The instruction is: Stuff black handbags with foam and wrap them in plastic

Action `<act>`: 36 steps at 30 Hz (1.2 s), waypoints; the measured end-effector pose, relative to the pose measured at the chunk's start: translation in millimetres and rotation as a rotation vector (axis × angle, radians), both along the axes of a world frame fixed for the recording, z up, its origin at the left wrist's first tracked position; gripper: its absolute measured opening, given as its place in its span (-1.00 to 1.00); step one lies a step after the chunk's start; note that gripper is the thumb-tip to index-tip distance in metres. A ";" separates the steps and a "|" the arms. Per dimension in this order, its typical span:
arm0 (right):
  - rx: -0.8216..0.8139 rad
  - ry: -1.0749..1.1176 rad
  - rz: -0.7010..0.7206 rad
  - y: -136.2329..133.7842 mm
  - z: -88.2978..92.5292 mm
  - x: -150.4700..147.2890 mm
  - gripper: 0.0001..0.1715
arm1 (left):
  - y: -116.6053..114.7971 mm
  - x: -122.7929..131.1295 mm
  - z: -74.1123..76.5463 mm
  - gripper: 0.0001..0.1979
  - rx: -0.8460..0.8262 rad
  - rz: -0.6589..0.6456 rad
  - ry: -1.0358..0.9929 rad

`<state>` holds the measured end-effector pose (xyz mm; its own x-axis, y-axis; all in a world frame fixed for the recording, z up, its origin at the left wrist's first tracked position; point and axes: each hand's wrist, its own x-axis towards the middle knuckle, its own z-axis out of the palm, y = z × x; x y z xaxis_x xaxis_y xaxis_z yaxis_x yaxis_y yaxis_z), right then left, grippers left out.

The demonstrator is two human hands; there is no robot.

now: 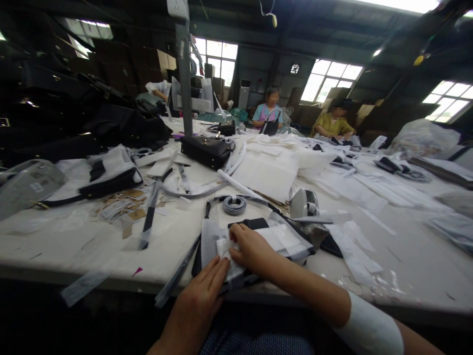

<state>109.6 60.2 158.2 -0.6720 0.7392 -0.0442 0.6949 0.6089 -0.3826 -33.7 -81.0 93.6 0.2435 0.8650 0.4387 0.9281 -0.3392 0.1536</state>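
A black handbag [197, 261] lies at the table's near edge, mostly covered by white wrapping paper [275, 240]. My left hand [204, 286] rests on its near left side, fingers stretched out and lying along the paper. Curled over the middle of the bag, my right hand [249, 246] pinches the white paper between thumb and fingers; the exact grip is partly hidden. Just beyond the right fingers is a small black piece [254, 224]. A coil of grey cord [234, 204] sits behind the bag, inside the loop of its wrapped strap.
A tape dispenser [305, 203] stands right of the bag. Paper sheets [264, 170] and a finished black bag [207, 149] lie behind. Tags [121, 204] are scattered left, near piled black bags [121, 125]. A metal post [184, 79] rises from the table. Co-workers [269, 116] sit opposite.
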 end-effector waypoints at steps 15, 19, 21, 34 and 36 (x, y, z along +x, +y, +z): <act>0.029 0.014 -0.073 -4.8 8.5 -1.0 -0.59 | 5.4 11.0 6.7 -0.26 -0.127 0.066 0.094; 0.038 0.077 -0.082 -4.8 5.7 -1.4 -0.67 | 8.1 11.1 8.3 -0.24 -0.145 0.067 0.079; 0.055 0.114 -0.077 -8.8 8.7 4.4 -0.71 | 9.3 8.7 7.2 -0.22 -0.131 0.056 0.072; 0.093 0.685 -0.840 6.2 21.6 222.3 -0.55 | 15.5 -8.5 -22.0 -0.24 -0.025 -0.060 0.009; 0.044 0.698 -0.858 30.6 13.9 235.1 -0.46 | 15.2 -10.0 -22.6 -0.25 -0.010 -0.051 0.018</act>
